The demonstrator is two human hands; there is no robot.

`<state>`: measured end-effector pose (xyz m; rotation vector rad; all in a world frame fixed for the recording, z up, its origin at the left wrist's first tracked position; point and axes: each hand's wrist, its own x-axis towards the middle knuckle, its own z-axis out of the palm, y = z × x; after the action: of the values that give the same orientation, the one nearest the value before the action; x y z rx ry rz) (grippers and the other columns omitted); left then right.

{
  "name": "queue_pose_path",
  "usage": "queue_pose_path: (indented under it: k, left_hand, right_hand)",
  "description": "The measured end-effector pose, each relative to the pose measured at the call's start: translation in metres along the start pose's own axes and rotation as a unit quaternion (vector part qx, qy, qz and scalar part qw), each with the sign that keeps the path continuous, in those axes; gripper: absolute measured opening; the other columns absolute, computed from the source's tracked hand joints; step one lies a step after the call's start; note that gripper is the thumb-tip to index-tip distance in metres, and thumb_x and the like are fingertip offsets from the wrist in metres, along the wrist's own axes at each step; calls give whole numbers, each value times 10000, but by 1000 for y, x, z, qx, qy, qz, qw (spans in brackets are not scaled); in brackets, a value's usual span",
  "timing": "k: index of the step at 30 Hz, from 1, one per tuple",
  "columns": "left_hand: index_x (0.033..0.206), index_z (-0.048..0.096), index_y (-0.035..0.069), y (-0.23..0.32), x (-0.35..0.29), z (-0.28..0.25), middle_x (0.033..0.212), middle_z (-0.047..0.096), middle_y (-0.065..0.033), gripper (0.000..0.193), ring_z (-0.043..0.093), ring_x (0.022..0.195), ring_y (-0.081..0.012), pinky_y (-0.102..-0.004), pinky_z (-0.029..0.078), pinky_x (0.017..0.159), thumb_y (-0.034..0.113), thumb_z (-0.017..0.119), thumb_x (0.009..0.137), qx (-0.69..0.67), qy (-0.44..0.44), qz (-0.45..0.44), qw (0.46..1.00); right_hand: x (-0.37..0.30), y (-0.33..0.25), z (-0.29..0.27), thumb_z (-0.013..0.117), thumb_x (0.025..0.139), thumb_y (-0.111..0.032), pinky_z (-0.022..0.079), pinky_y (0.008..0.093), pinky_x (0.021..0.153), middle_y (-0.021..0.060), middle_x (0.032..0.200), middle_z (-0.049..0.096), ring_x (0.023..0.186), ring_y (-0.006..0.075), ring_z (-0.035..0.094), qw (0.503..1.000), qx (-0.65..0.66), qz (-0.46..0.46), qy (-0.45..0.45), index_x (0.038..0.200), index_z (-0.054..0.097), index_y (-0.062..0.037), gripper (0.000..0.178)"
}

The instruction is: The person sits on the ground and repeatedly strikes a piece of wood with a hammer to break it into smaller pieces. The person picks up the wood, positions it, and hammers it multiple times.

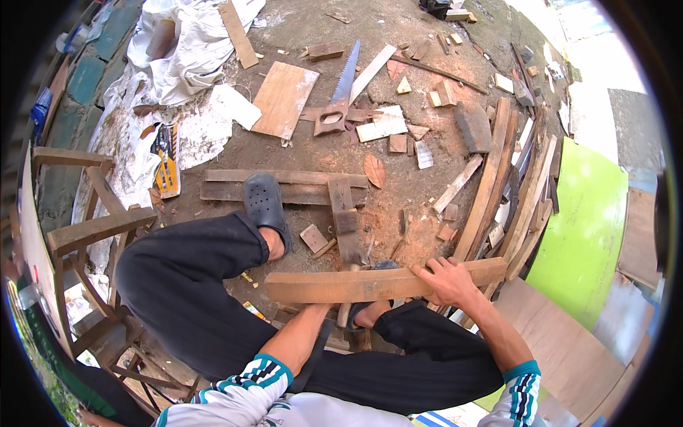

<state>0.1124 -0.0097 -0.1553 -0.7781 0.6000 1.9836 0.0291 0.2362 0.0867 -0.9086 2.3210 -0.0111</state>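
Observation:
A thick wooden plank lies crosswise in front of me, above my knees. My right hand grips it near its right end, fingers bent over the upper edge. My left forearm reaches to the plank's lower edge, left of its middle; the plank hides the hand and its fingers. Beside that wrist, a light wooden stick like a tool handle shows below the plank. Beyond the plank, a short wooden block points away from me toward a longer timber on the ground.
A handsaw lies farther off beside a plywood piece. Long wooden strips are piled at the right, next to a lime-green board. A wooden frame stands at the left, near a white sheet. Offcuts and sawdust litter the ground.

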Motion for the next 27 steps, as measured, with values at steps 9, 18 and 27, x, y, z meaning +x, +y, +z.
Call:
queue_pose_path:
  k: [9, 18, 27]
  left_hand:
    - [836, 471, 93, 24, -47, 38, 584, 445, 21, 153, 436, 447, -84, -282, 388, 395, 53, 613, 874, 109, 77, -63, 989]
    - [922, 472, 45, 58, -58, 74, 565, 456, -17, 134, 476, 412, -138, -333, 403, 380, 54, 600, 881, 301, 63, 51, 950]
    - [1000, 499, 13, 79, -80, 124, 631, 532, -37, 167, 518, 433, -135, -311, 433, 398, 54, 603, 876, 496, 50, 186, 846]
  right_hand:
    - [-38, 28, 57, 776, 701, -358, 531, 488, 806, 233, 1083, 659, 952, 419, 659, 893, 170, 316, 271, 1358, 456, -76, 784]
    - [4, 43, 151, 748, 723, -433, 492, 499, 893, 269, 1099, 662, 1034, 446, 634, 749, 305, 552, 203, 1372, 421, -79, 808]
    - [14, 50, 220, 670, 853, -405, 506, 430, 938, 236, 1210, 633, 1077, 388, 636, 726, 420, 519, 165, 1283, 554, 3, 604]
